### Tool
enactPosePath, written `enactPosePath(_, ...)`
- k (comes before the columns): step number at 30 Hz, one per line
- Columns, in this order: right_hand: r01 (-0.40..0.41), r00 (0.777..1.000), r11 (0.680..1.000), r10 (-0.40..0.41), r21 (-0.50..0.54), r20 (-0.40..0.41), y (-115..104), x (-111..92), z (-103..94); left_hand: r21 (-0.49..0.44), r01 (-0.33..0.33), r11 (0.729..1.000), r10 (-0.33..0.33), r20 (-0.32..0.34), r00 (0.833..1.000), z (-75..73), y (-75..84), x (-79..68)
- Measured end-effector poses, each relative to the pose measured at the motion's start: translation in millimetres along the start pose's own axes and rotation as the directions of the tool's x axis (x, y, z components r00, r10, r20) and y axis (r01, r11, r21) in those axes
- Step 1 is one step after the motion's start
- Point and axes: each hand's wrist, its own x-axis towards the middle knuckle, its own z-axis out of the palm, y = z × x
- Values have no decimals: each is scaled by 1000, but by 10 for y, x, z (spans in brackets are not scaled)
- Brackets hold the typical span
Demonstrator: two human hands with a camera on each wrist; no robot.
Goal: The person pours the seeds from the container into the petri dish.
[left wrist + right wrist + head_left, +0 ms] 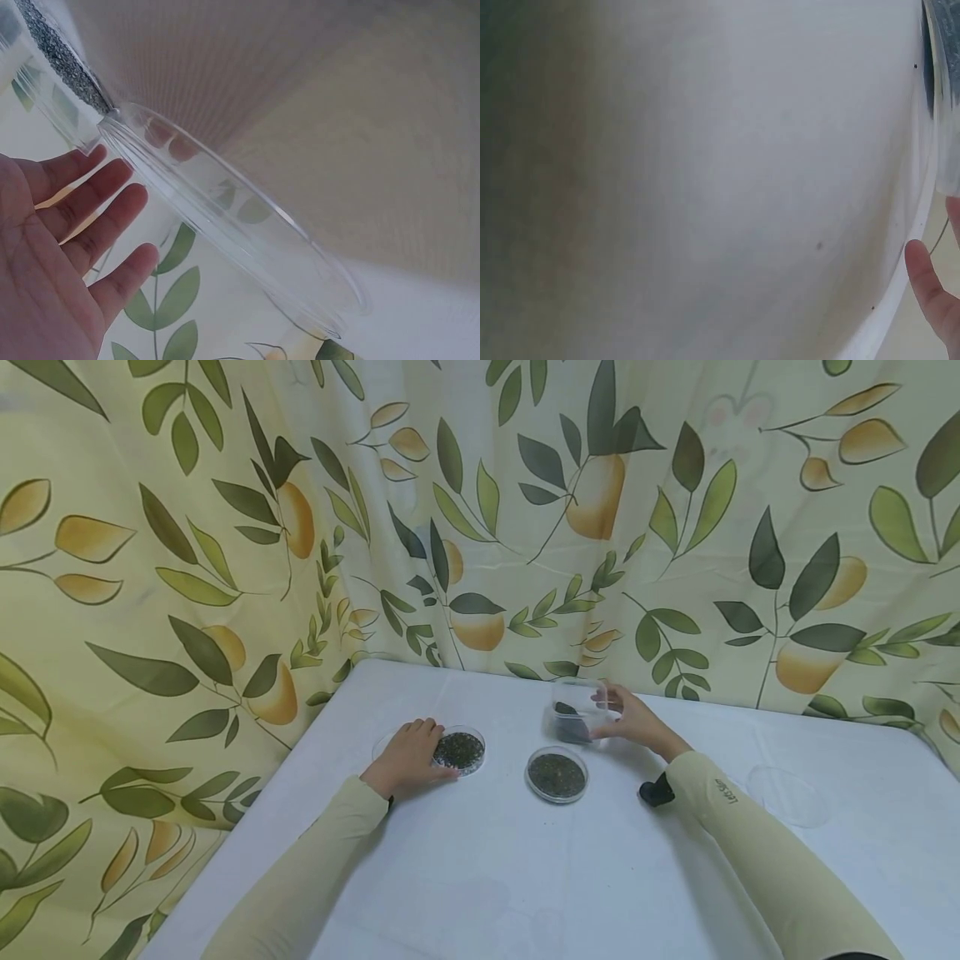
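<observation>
In the head view my left hand [407,762] lies beside a clear round dish of dark granules [460,752], its thumb at the near rim. In the left wrist view its fingers [105,217] are spread and nearly straight, by a clear shallow round dish or lid [232,217]. Granules in the other dish [64,56] show at the upper left. My right hand [637,722] is at the right side of a clear plastic tub [573,718] holding dark material. Seen from the right wrist, the thumb [926,281] stands apart from the tub, while a finger reaches its edge.
Another round dish of dark granules [557,775] sits between the hands, nearer me. A clear round lid or dish [787,796] lies flat at the right of the white table [525,877]. A leaf-and-fruit patterned curtain [480,527] hangs behind the table and along its left.
</observation>
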Motion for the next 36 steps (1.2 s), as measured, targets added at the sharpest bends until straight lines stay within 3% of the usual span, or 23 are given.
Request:
enactPosePath(17, -47, 998, 995, 50, -82, 38, -60, -131, -73, 7, -4, 1000, 4, 9, 1000, 14, 24, 18)
enactPosePath(27, -45, 999, 962, 37, -270, -33, -409, -213, -30, 9, 3, 1000, -3, -3, 1000, 43, 3, 27)
enactPosePath(36, 12, 991, 941, -56, -340, -119, -749, -281, 145, -4, 22, 1000, -22, 11, 1000, 60, -25, 37)
